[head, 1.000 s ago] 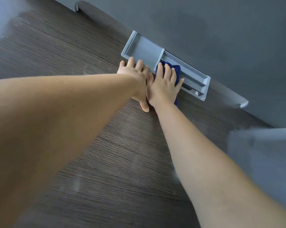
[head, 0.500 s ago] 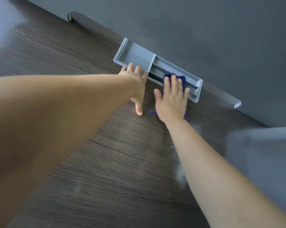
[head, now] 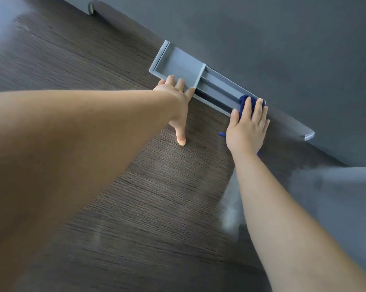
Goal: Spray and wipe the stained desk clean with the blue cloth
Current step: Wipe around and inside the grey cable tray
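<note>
Dark wood grain covers the desk (head: pixel 135 197), and we take the grey tray (head: pixel 179 62) sunk along its far edge as our landmark. On the tray's near rim, at the left compartment and just beside the divider, we see the left hand (head: pixel 175 102). Its fingers lie straight and close together over the rim, while the thumb stretches away from the tray, flat on the wood. At the tray's right end we find the right hand (head: pixel 247 127), fingers straight and slightly spread, pressing down on the blue cloth (head: pixel 243 101). The cloth is bunched under those fingertips in the tray's slotted right compartment. Small scraps of it peep out on either side of the hand, on the wood just in front of the tray. Behind the tray we see a dark grey wall (head: pixel 283 39).
</note>
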`<state>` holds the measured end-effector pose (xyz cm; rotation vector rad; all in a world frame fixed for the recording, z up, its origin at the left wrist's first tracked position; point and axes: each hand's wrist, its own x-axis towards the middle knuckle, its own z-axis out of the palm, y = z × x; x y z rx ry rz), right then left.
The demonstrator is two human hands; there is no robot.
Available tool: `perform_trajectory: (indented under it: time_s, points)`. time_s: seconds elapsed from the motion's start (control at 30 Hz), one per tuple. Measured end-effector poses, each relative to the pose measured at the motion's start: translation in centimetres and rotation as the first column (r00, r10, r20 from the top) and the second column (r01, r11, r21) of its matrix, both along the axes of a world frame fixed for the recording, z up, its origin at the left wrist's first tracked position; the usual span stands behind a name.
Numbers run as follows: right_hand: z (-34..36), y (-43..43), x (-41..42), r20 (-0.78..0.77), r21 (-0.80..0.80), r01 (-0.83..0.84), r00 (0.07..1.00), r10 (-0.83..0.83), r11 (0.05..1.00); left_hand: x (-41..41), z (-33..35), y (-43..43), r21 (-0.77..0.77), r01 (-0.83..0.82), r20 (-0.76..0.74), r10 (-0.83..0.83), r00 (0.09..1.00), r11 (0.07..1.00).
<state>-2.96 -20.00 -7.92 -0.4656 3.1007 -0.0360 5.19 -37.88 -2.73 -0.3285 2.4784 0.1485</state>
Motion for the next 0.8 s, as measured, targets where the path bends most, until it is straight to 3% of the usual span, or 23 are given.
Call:
perform_trajectory:
  time_s: [0.1, 0.27, 0.4, 0.57, 0.67, 0.73, 0.8]
  points:
    - [0.2, -3.6, 0.5, 0.036, -0.106, 0.102, 0.994, -0.099, 0.989, 0.1, 0.1, 0.1, 0.005, -0.003, -0.003, 0.003, 1.0, 1.0]
    - [0.0, -10.2, 2.1, 0.043, -0.2, -0.122, 0.99, 0.133, 0.972, 0.2, -0.2, -0.1, -0.01, 0.029, -0.025, -0.029, 0.999, 1.0]
    - [-0.3, -8.5, 1.0, -0.024, -0.181, -0.24, 0.971, 0.239, 0.954, 0.1, -0.2, -0.1, -0.004, 0.023, -0.028, -0.023, 0.999, 1.0]
    - [-0.5, -4.9, -0.6, -0.086, -0.177, -0.036, 0.996, 0.021, 0.984, 0.1, -0.2, -0.2, 0.004, 0.004, -0.021, -0.004, 1.0, 1.0]
    - [-0.7, -5.3, -0.2, -0.101, -0.365, -0.027, 0.995, -0.011, 0.931, 0.2, -0.2, -0.2, -0.002, 0.005, -0.022, -0.005, 1.0, 1.0]
    - [-0.7, -6.0, 0.1, -0.14, -0.448, -0.09, 0.99, 0.029, 0.889, 0.2, -0.2, -0.3, -0.001, 0.004, -0.025, -0.004, 1.0, 1.0]
    - [-0.7, -6.8, 0.5, -0.127, -0.355, -0.178, 0.982, 0.142, 0.918, 0.2, -0.1, -0.2, 0.008, 0.003, -0.038, -0.003, 0.999, 1.0]
